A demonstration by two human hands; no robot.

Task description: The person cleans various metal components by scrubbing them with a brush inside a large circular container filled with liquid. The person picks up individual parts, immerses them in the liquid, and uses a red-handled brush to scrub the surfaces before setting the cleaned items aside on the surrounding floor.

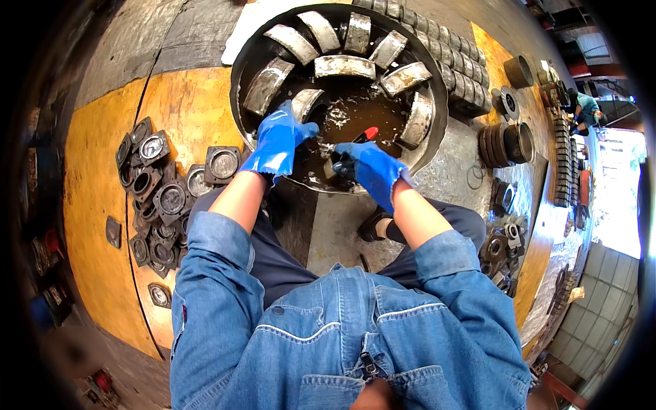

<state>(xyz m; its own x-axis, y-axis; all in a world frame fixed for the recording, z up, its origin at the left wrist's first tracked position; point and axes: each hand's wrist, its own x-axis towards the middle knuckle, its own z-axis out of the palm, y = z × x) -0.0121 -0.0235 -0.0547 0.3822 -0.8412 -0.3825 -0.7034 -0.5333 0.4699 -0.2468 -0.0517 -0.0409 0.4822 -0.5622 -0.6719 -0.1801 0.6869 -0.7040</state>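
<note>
A round dark basin (443, 89) of murky brown liquid stands in front of me, with several curved, silvery metal segments (345, 66) around its inside. My left hand (279, 140), in a blue rubber glove, grips one curved metal segment (307, 100) at the basin's near left; the fingertips are partly hidden behind it. My right hand (369, 166), gloved in blue too, is closed around a red-ended tool (371, 132) over the near rim. A dark blunt end (331, 167) shows at the left of that fist; its exact kind is unclear.
Square metal parts with round centres (171, 198) lie heaped on the yellow floor sheet at left. Behind the basin's right side, dark segments (465, 82) are stacked in rows. Metal rings (509, 143) and smaller parts (502, 249) stand at right. Another person (586, 109) works far right.
</note>
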